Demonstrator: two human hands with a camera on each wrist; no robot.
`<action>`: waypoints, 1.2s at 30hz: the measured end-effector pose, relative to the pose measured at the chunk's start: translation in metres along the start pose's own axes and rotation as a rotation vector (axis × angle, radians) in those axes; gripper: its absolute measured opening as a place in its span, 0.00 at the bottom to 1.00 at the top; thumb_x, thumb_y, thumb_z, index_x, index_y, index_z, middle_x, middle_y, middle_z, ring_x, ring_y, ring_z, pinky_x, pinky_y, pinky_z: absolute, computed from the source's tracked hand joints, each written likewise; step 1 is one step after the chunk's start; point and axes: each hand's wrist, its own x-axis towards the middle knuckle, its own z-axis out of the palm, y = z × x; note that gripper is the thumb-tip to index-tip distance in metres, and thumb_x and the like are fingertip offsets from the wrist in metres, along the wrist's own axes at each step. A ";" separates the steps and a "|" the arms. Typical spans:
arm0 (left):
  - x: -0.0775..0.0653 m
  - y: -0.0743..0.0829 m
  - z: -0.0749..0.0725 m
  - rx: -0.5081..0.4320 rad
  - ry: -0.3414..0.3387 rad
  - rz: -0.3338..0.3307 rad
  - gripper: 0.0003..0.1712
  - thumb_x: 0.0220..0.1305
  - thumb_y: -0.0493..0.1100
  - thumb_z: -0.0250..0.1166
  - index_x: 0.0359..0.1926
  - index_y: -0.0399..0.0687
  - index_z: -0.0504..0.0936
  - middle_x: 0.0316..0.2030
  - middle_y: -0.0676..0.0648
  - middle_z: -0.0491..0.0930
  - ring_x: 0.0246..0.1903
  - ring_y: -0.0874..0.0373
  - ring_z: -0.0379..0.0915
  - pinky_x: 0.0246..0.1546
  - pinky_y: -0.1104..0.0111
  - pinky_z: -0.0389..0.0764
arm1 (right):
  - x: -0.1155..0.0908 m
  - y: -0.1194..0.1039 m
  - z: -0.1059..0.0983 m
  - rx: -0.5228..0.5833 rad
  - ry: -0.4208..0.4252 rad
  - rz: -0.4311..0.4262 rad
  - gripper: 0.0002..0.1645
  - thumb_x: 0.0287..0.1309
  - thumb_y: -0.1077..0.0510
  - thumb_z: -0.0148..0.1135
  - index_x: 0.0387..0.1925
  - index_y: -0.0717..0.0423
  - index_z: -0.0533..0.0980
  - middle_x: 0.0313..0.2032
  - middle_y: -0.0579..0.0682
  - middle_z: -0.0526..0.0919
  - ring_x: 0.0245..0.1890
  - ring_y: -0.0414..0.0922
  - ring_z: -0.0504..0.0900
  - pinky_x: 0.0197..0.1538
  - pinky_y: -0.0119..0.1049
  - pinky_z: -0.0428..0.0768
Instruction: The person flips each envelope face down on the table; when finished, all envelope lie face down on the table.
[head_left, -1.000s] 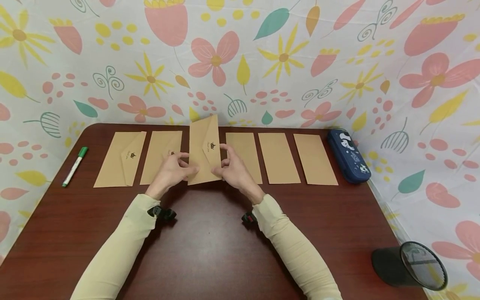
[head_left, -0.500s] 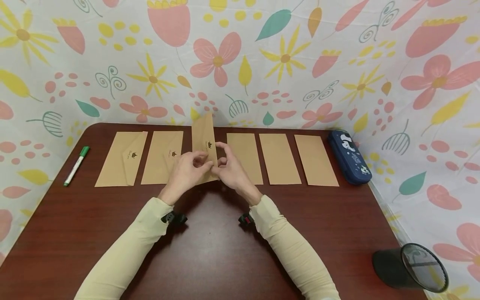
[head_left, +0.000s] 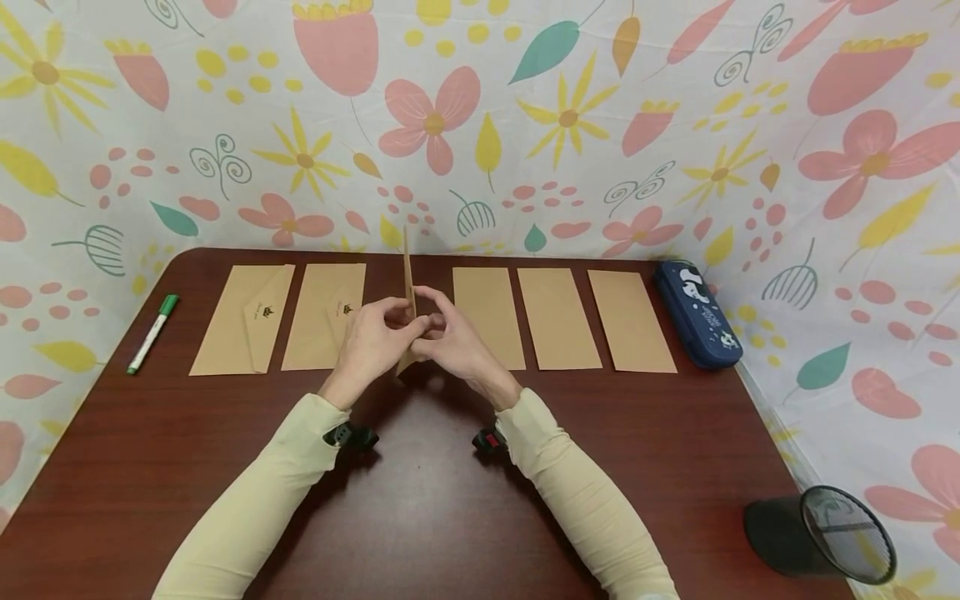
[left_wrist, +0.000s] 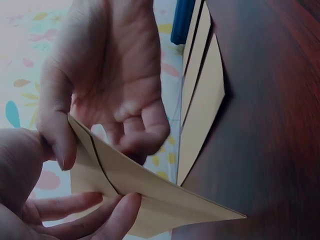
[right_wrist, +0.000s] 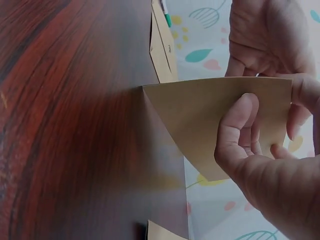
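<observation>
Dark worktop [head_left: 420,517]; leftmost envelope [head_left: 225,333] lying flat, smooth brown envelope [right_wrist: 185,110] upright between left hand [head_left: 375,337] and right hand [head_left: 459,343].
Fingers [left_wrist: 123,214] of both hands clamp the upright one; the flat one's flap [head_left: 259,340] shows a black crown [head_left: 267,312] (script beside it too small to read).

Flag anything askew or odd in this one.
Nothing looks spilled or damaged. The row is mixed: two left envelopes lie flap up, three right envelopes plain side up, with the held envelope on edge between them. The black mesh cup appears tilted, but I cannot tell whether it has tipped over.
</observation>
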 end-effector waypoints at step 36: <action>0.001 -0.018 -0.032 -0.176 0.161 -0.313 0.19 0.69 0.37 0.67 0.58 0.38 0.89 0.44 0.37 0.92 0.33 0.65 0.80 0.30 0.78 0.76 | 0.004 0.006 0.001 -0.279 0.176 0.124 0.49 0.62 0.54 0.81 0.81 0.42 0.67 0.51 0.55 0.79 0.37 0.47 0.82 0.38 0.33 0.80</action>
